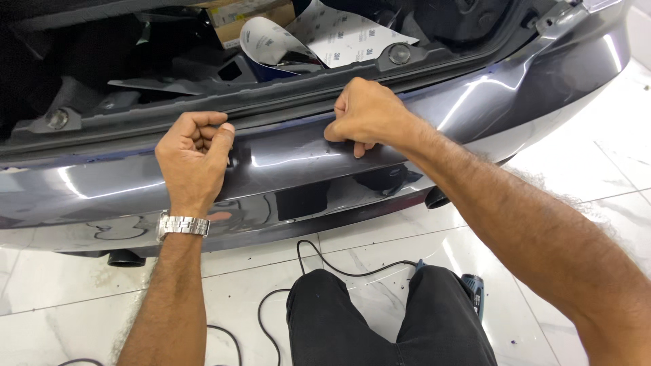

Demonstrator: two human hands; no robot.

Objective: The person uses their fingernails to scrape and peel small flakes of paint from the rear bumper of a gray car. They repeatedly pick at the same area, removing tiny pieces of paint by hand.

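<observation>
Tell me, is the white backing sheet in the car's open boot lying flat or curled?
Curled. The white backing sheet arches up into a roll at its left end, above the glossy grey rear bumper.

The right hand (366, 115) hides whatever its fingertips pinch (the black cable (271, 318) runs off-frame).

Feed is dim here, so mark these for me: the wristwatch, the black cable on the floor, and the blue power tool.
wristwatch (182, 226), head view, on its metal band.
black cable (352, 272), head view, on the curve near the knee.
blue power tool (473, 290), head view, on its body beside the leg.
</observation>
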